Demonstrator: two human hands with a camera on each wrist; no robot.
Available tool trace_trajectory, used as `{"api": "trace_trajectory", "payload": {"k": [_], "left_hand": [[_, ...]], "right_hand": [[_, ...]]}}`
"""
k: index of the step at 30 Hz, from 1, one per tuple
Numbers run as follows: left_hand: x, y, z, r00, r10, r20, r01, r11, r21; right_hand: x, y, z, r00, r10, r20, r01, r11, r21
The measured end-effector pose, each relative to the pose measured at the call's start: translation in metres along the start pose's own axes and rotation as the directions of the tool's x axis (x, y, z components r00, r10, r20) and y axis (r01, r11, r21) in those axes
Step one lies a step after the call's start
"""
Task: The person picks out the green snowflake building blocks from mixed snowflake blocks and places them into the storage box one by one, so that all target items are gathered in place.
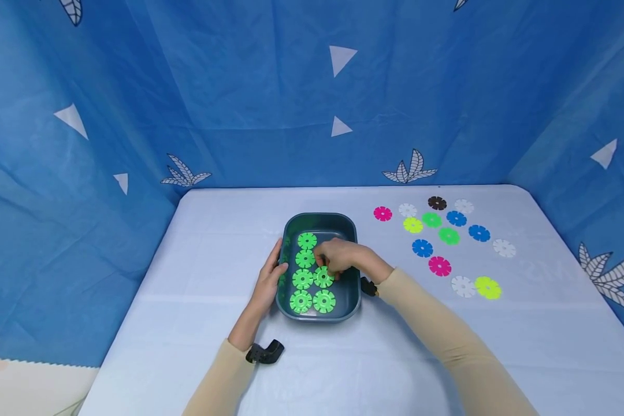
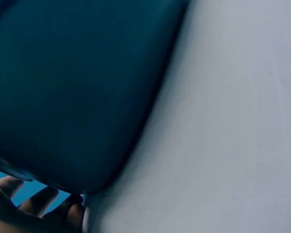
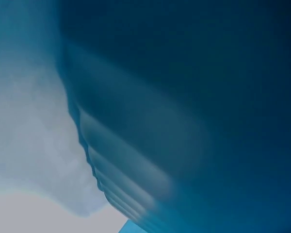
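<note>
A dark teal plastic tray (image 1: 318,318) sits on the table, with several green notched building discs (image 1: 301,301) lying flat inside in two columns. My left hand (image 1: 266,280) holds the tray's left wall, thumb at the rim and fingers along the outside. In the left wrist view its fingers (image 2: 39,201) show beside the tray's outer wall (image 2: 82,97). My right hand (image 1: 338,254) reaches over the right rim, its bent fingers pinching the edge of a green disc (image 1: 323,277) in the right column. The right wrist view shows only the tray's ribbed wall (image 3: 126,145), not the hand.
Loose discs lie to the right of the tray: pink (image 1: 439,266), blue (image 1: 422,248), white (image 1: 463,286), yellow (image 1: 488,288), green (image 1: 449,236) and dark brown (image 1: 437,203). A blue curtain (image 1: 270,115) hangs behind the white-covered table (image 1: 213,248).
</note>
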State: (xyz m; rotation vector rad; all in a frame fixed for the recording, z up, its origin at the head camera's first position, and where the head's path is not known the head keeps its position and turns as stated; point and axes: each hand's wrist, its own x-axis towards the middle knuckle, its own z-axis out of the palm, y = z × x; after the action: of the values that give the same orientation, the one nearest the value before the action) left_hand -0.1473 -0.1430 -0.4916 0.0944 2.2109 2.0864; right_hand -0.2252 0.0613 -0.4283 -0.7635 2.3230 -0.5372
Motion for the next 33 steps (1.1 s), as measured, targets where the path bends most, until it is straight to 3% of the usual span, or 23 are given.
{"api": "trace_trajectory", "payload": {"k": [12,17,20,23,27,33], "left_hand": [[0.000,0.000,-0.001,1.000,-0.004,-0.004,0.004,1.000,0.002],[0.000,0.000,-0.001,1.000,-0.010,0.003,0.010,1.000,0.001],[0.001,0.000,-0.001,1.000,-0.010,-0.004,0.010,1.000,0.006],[0.001,0.000,-0.002,1.000,-0.006,-0.014,0.006,1.000,0.014],[0.001,-0.002,-0.002,1.000,-0.010,-0.014,0.011,1.000,0.024],[0.001,-0.002,-0.001,1.000,-0.015,-0.011,0.015,1.000,0.022]], "right_hand": [[0.002,-0.002,0.001,1.000,0.003,-0.008,-0.004,0.995,-0.098],[-0.006,-0.003,-0.007,0.990,-0.124,-0.062,0.120,0.990,-0.074],[-0.018,-0.002,-0.017,0.967,-0.229,-0.114,0.227,0.973,-0.028],[-0.032,0.003,-0.025,0.946,-0.282,-0.158,0.291,0.956,0.031],[-0.050,0.017,-0.030,0.947,-0.241,-0.213,0.276,0.949,0.154],[-0.075,0.057,-0.032,0.943,-0.086,-0.320,0.201,0.917,0.344]]}}
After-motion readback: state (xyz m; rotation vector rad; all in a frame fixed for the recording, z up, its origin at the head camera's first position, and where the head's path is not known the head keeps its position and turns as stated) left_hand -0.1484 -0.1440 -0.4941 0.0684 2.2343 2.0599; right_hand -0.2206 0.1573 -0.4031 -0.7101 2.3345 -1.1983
